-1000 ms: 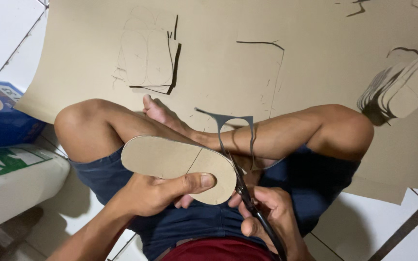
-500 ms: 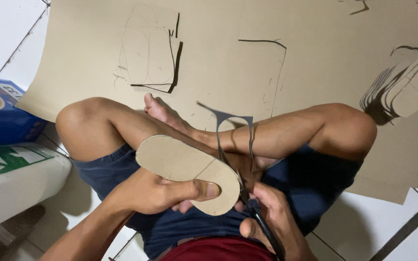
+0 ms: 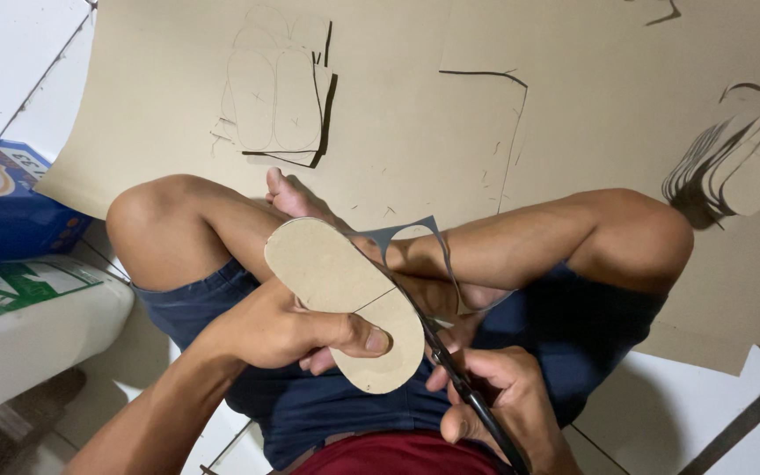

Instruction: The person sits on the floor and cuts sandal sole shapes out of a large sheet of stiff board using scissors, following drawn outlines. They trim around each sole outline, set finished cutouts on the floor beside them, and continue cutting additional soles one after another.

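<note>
I sit cross-legged on a large cardboard sheet (image 3: 415, 114). My left hand (image 3: 283, 330) grips a sole-shaped cardboard cutout (image 3: 332, 281), thumb pressed on its top face. In my right hand (image 3: 507, 400) are black scissors (image 3: 450, 365), their blades at the cutout's right edge. A thin curl of trimmed cardboard strip (image 3: 428, 242) hangs from the cutout over my right shin.
A stack of finished sole cutouts (image 3: 745, 163) lies at the right. The sheet carries pencil outlines and cut slits (image 3: 288, 97). A blue box (image 3: 2, 207) and a white-and-green package (image 3: 28, 321) sit at the left on white tile floor.
My left hand has turned the cutout and shifted it slightly right and down against the scissors. The trimmed strip has grown longer.
</note>
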`<control>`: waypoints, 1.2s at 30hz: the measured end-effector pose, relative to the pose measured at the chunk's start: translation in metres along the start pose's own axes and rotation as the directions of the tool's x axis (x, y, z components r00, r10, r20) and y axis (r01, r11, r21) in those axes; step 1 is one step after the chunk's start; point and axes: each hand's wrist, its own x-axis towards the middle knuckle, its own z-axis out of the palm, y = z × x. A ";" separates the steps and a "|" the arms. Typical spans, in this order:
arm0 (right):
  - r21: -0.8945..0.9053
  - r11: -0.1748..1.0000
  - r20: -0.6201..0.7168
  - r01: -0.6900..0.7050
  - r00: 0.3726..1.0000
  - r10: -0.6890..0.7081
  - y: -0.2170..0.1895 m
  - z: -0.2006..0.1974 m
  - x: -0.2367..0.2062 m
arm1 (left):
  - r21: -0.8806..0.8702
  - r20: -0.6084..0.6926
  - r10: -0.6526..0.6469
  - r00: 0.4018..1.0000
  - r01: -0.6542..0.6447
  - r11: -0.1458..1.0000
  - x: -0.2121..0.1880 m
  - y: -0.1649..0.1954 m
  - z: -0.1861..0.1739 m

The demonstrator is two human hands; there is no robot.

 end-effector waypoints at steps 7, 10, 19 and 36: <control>-0.021 0.998 -0.014 0.052 0.999 -0.052 0.001 -0.002 0.001 | -0.164 0.031 -0.314 0.949 0.315 0.935 -0.001 -0.005 -0.004; -0.062 0.989 0.005 0.134 0.991 -0.134 -0.001 -0.002 0.002 | -0.253 0.028 -0.298 0.954 0.295 0.921 -0.001 -0.005 -0.004; 0.098 0.994 -0.101 -0.040 0.994 0.050 0.009 0.003 0.002 | -0.155 0.092 -0.367 0.925 0.378 0.913 -0.003 -0.016 0.003; 0.801 0.594 -0.064 -0.066 0.979 0.194 0.048 0.021 0.044 | -0.270 -0.315 0.052 0.948 -0.142 0.952 0.018 -0.057 0.061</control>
